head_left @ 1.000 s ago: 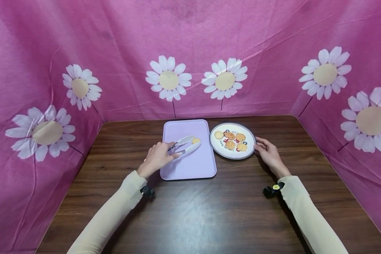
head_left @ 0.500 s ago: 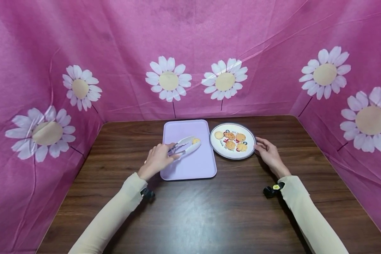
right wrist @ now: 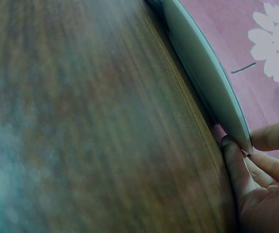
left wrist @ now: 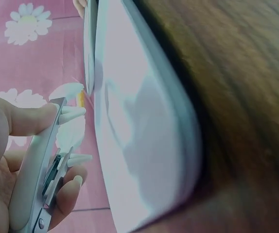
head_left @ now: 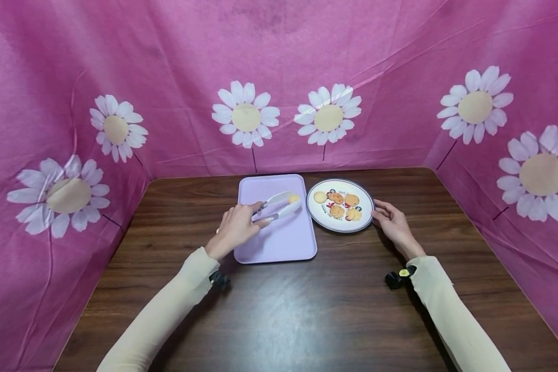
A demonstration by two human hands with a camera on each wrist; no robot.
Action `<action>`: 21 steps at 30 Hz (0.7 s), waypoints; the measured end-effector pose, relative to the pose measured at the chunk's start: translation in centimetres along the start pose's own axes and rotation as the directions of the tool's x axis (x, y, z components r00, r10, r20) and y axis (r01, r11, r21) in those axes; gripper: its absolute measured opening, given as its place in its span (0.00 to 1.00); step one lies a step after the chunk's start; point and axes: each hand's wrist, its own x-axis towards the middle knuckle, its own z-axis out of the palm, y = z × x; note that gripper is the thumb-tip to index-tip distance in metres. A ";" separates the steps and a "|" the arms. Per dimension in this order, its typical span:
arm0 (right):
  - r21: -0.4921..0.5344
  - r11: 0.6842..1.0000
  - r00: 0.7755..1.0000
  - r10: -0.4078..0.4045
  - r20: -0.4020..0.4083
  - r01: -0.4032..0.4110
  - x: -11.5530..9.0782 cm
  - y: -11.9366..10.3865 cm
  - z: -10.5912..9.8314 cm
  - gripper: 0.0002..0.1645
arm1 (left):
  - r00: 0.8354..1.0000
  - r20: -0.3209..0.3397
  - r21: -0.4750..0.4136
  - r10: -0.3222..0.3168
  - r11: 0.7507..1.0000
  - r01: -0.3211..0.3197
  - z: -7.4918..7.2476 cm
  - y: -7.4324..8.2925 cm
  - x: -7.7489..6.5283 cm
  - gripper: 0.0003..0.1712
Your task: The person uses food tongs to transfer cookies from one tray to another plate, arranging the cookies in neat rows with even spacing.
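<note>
My left hand (head_left: pixel 234 227) grips a pair of tongs (head_left: pixel 288 210) with white tips and metal arms. Between those tips sits a small yellow cookie (head_left: pixel 294 198), over the right half of the lilac tray (head_left: pixel 283 245). In the left wrist view the tongs (left wrist: pixel 32 174) lie between thumb and fingers, their tips raised beside the tray surface. My right hand (head_left: pixel 394 225) pinches the right rim of a white plate (head_left: pixel 316 211) that has a dark edge line and printed decoration. Several cookies (head_left: pixel 337 211) lie on this plate. The right wrist view has the plate's underside (right wrist: pixel 205 73) with fingertips at its rim.
The tray and plate stand side by side toward the back of a dark wooden table (head_left: pixel 279 315). A pink cloth (head_left: pixel 279 46) printed with daisies hangs behind the table and along both sides.
My left hand has moved the tongs and cookie slightly right and away from me, toward the plate. The right hand and the plate stay in place.
</note>
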 end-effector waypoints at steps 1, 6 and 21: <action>0.003 1.000 1.000 -0.001 0.001 0.001 0.0 0.0 0.0 0.32 | 1.000 0.000 0.001 0.008 1.000 -0.008 0.0 0.3 0.1 0.28; -0.005 1.000 1.000 0.002 -0.002 -0.002 0.0 0.0 -0.1 0.32 | 0.998 0.005 0.004 0.057 0.998 -0.057 0.0 1.4 0.7 0.27; 0.017 1.000 1.000 0.014 -0.003 -0.014 0.0 -0.1 0.0 0.33 | 0.984 0.118 0.024 0.133 0.990 -0.137 1.1 4.6 2.9 0.20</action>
